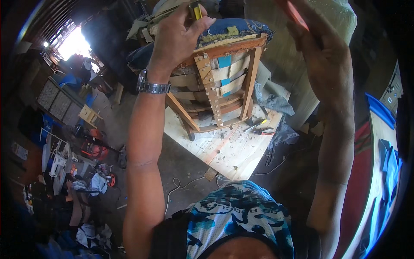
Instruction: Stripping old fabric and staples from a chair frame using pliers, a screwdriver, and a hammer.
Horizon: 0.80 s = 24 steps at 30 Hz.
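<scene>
My left hand (181, 39), with a watch at the wrist, is raised at the upper middle and closed around a yellow and black tool handle (195, 11); the tool's far end is hidden. At the upper right my right hand (318, 42) grips a reddish handle-like object (296, 14), partly cut off by the frame's top. Between and below the hands stands a chair's wooden frame (251, 82) with webbing straps (230, 72) and a padded part in torn dark blue fabric (236, 24). It rests on a wooden board platform (233, 152).
A screwdriver (257, 124) and pliers (266, 130) lie on the platform among debris. Grey cloth (275, 103) hangs at its right. A cord (181, 186) runs over the floor. A sewing machine (59, 165) and another person's arm (76, 207) are at left.
</scene>
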{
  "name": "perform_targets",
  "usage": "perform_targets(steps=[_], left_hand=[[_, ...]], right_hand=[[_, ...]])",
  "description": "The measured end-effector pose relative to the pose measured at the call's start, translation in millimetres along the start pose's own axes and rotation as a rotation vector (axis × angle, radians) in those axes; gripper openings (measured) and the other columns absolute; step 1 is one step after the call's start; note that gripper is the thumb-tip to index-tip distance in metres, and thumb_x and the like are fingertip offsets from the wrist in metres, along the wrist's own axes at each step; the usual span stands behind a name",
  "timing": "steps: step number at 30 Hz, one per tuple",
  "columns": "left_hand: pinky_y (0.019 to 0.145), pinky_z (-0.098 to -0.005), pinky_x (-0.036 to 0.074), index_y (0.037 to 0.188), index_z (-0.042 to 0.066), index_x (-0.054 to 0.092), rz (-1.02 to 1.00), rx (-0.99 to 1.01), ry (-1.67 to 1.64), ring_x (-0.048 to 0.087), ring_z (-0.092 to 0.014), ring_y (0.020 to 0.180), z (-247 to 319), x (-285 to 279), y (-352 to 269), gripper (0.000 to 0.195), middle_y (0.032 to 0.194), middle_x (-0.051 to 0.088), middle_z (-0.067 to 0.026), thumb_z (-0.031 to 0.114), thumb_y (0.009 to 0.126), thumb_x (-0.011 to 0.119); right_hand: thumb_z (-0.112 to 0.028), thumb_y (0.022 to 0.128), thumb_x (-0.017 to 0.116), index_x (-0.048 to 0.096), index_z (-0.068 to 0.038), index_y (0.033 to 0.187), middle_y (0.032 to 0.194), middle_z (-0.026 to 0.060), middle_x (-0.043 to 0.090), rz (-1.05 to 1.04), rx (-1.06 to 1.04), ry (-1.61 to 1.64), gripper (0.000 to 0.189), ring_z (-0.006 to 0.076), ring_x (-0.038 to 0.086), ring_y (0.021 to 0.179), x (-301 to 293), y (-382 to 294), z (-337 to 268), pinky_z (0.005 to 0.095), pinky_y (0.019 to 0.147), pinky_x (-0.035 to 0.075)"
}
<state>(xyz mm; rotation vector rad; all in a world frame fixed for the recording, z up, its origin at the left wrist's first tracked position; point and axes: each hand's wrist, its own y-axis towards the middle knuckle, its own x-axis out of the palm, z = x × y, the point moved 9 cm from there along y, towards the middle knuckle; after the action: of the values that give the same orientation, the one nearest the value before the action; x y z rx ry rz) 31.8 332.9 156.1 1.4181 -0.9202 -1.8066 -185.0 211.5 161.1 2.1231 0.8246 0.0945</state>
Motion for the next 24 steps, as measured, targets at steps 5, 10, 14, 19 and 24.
perform_targets(steps=[5,10,14,19,24], left_hand=[[0.078,-0.0256,0.056,0.111,0.008,0.066,0.021,0.050,0.087,0.071,-0.011,0.088,6.1,3.8,-4.4,0.024,0.093,0.075,-0.0045,0.028,0.098,0.070],[0.070,-0.0352,0.053,0.106,0.004,0.067,0.068,0.054,0.221,0.072,-0.025,0.074,15.9,8.3,6.0,0.027,0.083,0.072,-0.0116,0.028,0.094,0.072],[0.073,-0.0242,0.058,0.113,0.000,0.065,0.008,-0.212,-0.015,0.073,-0.011,0.084,-17.0,6.1,14.0,0.032,0.097,0.074,-0.0078,0.030,0.100,0.066],[0.073,-0.0259,0.061,0.113,-0.001,0.062,-0.110,-0.623,-0.210,0.074,-0.018,0.088,-86.9,6.2,32.4,0.036,0.100,0.072,-0.0101,0.032,0.100,0.066],[0.078,-0.0270,0.060,0.113,-0.001,0.064,-0.120,-0.627,-0.206,0.073,-0.018,0.092,-87.7,2.2,31.9,0.036,0.101,0.073,-0.0107,0.034,0.101,0.064]], right_hand=[[-0.006,0.101,0.058,0.053,-0.006,0.146,0.135,0.0159,0.064,0.210,-0.609,-0.185,0.045,0.0176,0.065,0.110,-6.3,-5.2,-54.3,0.0278,0.089,0.053],[-0.009,0.101,0.051,0.051,-0.014,0.149,0.122,0.0196,0.070,-0.075,-0.535,-0.335,0.048,0.0288,0.071,0.088,25.4,0.0,-18.6,0.0373,0.078,0.059],[-0.011,0.104,0.049,0.051,-0.012,0.148,0.120,0.0241,0.070,-0.180,-0.215,-0.199,0.044,0.0323,0.071,0.109,16.8,18.4,-5.6,0.0396,0.090,0.058],[-0.004,0.104,0.047,0.051,-0.003,0.147,0.135,0.0193,0.064,-0.085,-0.261,-0.029,0.043,0.0256,0.061,0.125,-1.3,17.4,2.1,0.0320,0.101,0.052],[0.001,0.101,0.051,0.050,0.003,0.145,0.142,0.0194,0.059,-0.058,-0.088,0.038,0.044,0.0231,0.057,0.130,-30.5,3.8,10.6,0.0309,0.104,0.049]])
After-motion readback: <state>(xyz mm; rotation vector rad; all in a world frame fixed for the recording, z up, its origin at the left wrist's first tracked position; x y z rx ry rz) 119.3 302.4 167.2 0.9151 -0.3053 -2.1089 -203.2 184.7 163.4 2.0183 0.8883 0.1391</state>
